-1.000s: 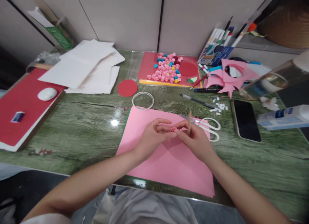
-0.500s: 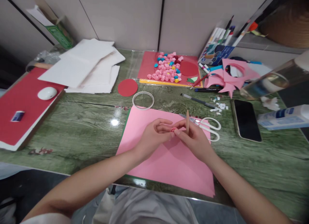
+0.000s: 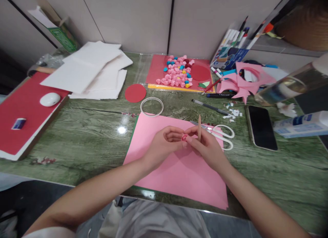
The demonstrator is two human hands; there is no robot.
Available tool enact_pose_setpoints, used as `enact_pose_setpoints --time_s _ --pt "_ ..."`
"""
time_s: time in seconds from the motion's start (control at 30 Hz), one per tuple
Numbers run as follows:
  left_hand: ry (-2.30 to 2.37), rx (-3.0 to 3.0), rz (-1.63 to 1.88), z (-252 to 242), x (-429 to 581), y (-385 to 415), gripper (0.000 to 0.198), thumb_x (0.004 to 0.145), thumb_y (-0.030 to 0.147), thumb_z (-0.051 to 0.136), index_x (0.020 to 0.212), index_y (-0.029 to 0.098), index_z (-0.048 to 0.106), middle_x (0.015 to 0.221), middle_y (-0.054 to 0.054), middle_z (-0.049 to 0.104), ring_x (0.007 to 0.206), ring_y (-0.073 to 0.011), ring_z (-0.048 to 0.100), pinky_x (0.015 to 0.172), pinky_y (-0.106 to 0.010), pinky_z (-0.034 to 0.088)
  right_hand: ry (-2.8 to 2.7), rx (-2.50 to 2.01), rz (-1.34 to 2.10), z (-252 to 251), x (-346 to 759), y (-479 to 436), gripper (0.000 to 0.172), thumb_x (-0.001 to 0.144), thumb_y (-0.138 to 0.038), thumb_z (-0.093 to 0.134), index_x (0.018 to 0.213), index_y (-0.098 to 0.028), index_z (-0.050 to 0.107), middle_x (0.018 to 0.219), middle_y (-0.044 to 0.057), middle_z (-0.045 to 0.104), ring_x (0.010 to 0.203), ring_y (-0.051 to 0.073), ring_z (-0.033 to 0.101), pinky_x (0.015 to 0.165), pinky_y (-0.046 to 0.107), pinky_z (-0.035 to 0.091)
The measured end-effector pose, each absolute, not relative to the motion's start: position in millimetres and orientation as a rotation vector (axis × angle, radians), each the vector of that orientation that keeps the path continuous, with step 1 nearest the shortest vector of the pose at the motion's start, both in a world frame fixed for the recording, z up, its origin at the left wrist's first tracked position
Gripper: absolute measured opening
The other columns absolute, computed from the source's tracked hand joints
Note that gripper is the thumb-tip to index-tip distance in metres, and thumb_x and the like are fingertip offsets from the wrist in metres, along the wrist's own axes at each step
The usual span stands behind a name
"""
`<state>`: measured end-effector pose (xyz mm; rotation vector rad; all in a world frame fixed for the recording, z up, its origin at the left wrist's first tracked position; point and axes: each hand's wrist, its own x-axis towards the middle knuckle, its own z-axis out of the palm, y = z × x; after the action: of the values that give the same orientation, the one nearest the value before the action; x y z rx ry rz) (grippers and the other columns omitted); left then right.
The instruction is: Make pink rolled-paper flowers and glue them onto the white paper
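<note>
Both hands meet over a pink paper sheet [image 3: 176, 169] on the green table. My left hand [image 3: 164, 144] pinches a small rolled pink paper piece [image 3: 183, 138] at its fingertips. My right hand [image 3: 206, 145] touches the same roll with thumb and forefinger and also holds a thin wooden stick [image 3: 199, 127] upright between its fingers. White-handled scissors [image 3: 220, 135] lie just right of my right hand.
A tape ring [image 3: 151, 106] and red paper circle [image 3: 135, 93] lie beyond the sheet. A red board [image 3: 156, 72] holds several small paper rolls. A phone [image 3: 260, 127], pen [image 3: 208, 107], glue bottle [image 3: 299, 124], pink cut-outs [image 3: 241, 82], white papers [image 3: 89, 70] and a mouse [image 3: 50, 99] surround it.
The stick in my right hand has swung slightly from tilted to more upright. The hands have stayed in place, working the small roll.
</note>
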<state>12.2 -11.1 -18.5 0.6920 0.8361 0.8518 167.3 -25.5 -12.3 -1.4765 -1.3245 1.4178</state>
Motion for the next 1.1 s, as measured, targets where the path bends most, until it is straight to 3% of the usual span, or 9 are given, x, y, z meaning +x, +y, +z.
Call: enact_pose_setpoints --time_s 0.23,0.43,0.8,1.1 --pt "0.873 0.780 0.862 -19.4 11.5 -10.5 0.023 0.061 0.021 0.074 0.079 0.013 0.062 0.075 -0.002 0.065 0.067 -0.0107 0.059 0.068 -0.025 0.046 -1.292 -1.420 1.472 -12.9 166.6 -24.4 0.020 0.076 -0.036 0.057 0.088 -0.021 0.051 0.059 -0.005 0.049 0.045 0.008 0.043 0.039 0.021 0.031" --pt "0.935 0.766 0.854 -17.4 10.1 -8.0 0.024 0.063 0.023 0.073 0.081 0.013 0.062 0.076 -0.003 0.067 0.067 -0.0112 0.060 0.066 -0.024 0.045 -1.230 -1.414 1.525 -12.7 167.3 -25.6 0.022 0.077 -0.038 0.056 0.089 -0.020 0.051 0.052 -0.008 0.041 0.038 0.005 0.034 0.037 0.020 0.026" --pt "0.923 0.774 0.806 -13.9 8.9 -7.6 0.026 0.062 0.020 0.072 0.083 0.015 0.057 0.063 0.000 0.065 0.059 -0.0111 0.059 0.064 -0.025 0.044 -1.333 -1.373 1.472 -9.8 168.9 -26.7 0.029 0.074 -0.040 0.060 0.095 -0.021 0.052 0.078 0.000 0.053 0.053 0.008 0.049 0.043 0.021 0.035" --pt "0.920 0.781 0.749 -10.7 8.9 -5.7 0.027 0.056 0.018 0.075 0.076 0.014 0.058 0.061 0.002 0.062 0.056 -0.0084 0.056 0.059 -0.021 0.042 -1.359 -1.368 1.526 -8.2 169.0 -27.2 0.031 0.071 -0.040 0.062 0.094 -0.022 0.050 0.079 -0.002 0.053 0.045 0.005 0.040 0.041 0.020 0.031"
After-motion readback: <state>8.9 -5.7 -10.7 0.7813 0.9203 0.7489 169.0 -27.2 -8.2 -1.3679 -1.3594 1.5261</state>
